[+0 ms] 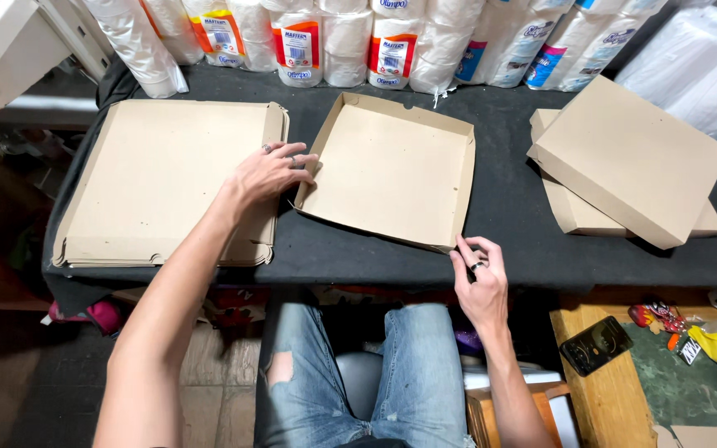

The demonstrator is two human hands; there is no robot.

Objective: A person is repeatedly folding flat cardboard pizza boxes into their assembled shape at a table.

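On your far left, a stack of flat cardboard sheets (159, 178) lies on the dark table (508, 207), not yet folded, with the edges a little uneven. Your left hand (271, 172) rests on the right edge of this stack, fingers spread and relaxed, not gripping anything; the fingertips reach to the left wall of the open box and seem to touch its corner.

In the middle stands the folded cardboard box (387, 170), a shallow square tray with four low walls raised. It is turned a little on the table, and nothing is inside it; you see only its bare bottom. Your right hand (479, 274) is at the front right corner of this box, at the table edge. The fingers are half curled, and the thumb and first fingers pinch together just beside the corner; I cannot tell if they really hold the cardboard.

To the right, well apart from the open box, two finished boxes (632, 162) are stacked, closed, the upper one lying crooked over the lower one.

Along the back of the table stand packs of paper rolls (392, 41) in plastic wrap. Lower right, a black phone (595, 344) lies on a wooden surface.
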